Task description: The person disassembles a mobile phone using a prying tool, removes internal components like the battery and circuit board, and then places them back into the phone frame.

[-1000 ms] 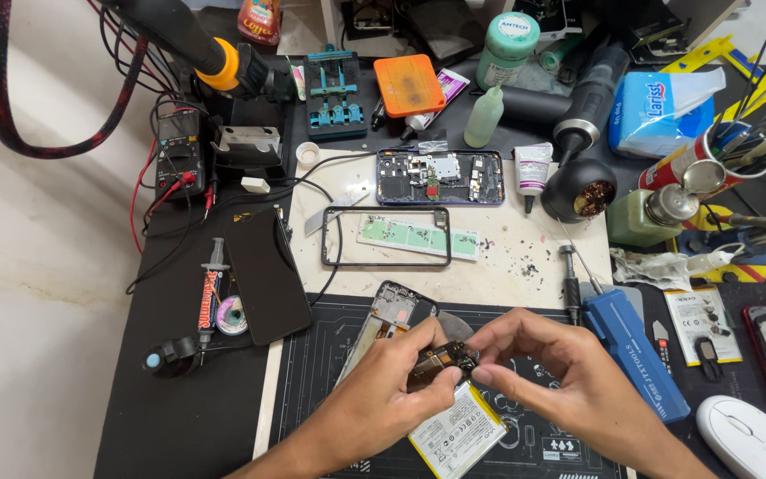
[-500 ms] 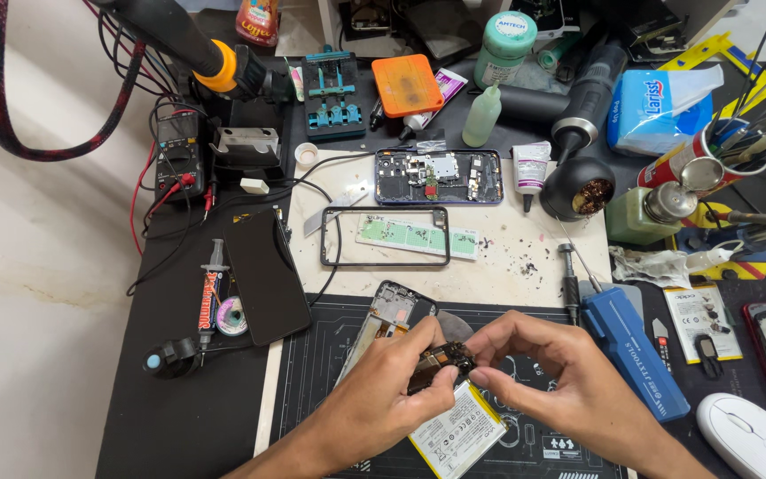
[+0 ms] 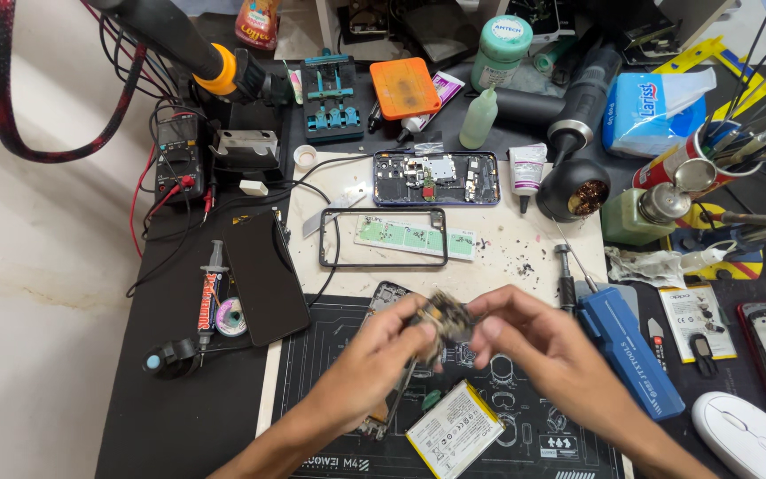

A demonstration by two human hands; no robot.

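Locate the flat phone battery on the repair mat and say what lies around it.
In the head view, the battery lies low at centre on the black mat, just below the left hand and right hand, with the blue tool case to its right.

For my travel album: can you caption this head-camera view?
Both hands, left and right, pinch a small blurred phone part above a black repair mat, with a battery lying below.

Both forearms are bare, with no sleeve showing at the near edge of the view. The left hand [image 3: 374, 368] and the right hand [image 3: 547, 355] wear no gloves, and no rings, watch or wristband are visible.
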